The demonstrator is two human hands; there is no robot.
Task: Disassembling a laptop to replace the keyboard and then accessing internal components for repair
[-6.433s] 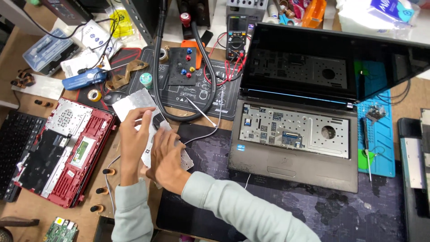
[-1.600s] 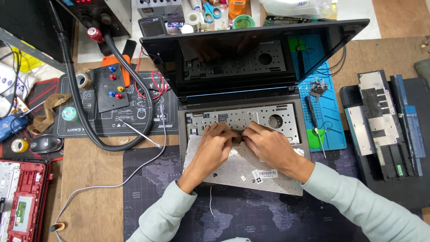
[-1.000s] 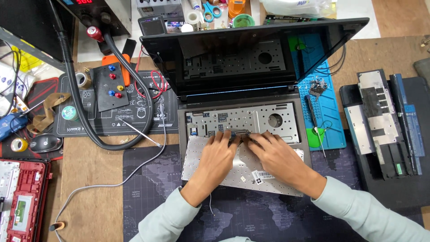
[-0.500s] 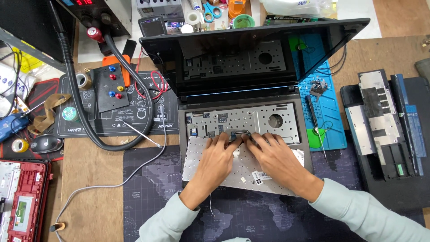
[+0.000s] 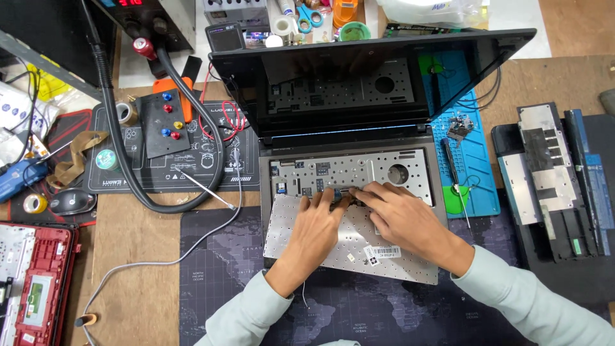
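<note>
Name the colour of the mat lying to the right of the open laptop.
Blue mat, best seen in the head view.

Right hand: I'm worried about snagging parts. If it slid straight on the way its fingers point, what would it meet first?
Likely the left hand: the right hand points left, fingertips almost touching it above the keyboard.

Place: an electronics repair workshop, shown on a crowded wooden bench [image 5: 138, 282].
Central item: an opened laptop [image 5: 359, 128] is laid out with its keyboard [image 5: 349, 240] lifted off and the metal tray beneath exposed.
Other units: a red dismantled laptop shell [image 5: 32, 282] is seen at left, a stripped black one [image 5: 551, 179] at right.
Tools: a screwdriver [image 5: 451, 170] and loose screws are kept on a blue mat [image 5: 474, 166]; scissors [image 5: 309, 14] and tape rolls [image 5: 35, 204] are scattered about.
Equipment: a black ribbed hose [image 5: 128, 166] is looped over a printed work mat [image 5: 166, 173]; a bench unit with red digits [image 5: 138, 16] is placed at the rear.
</note>
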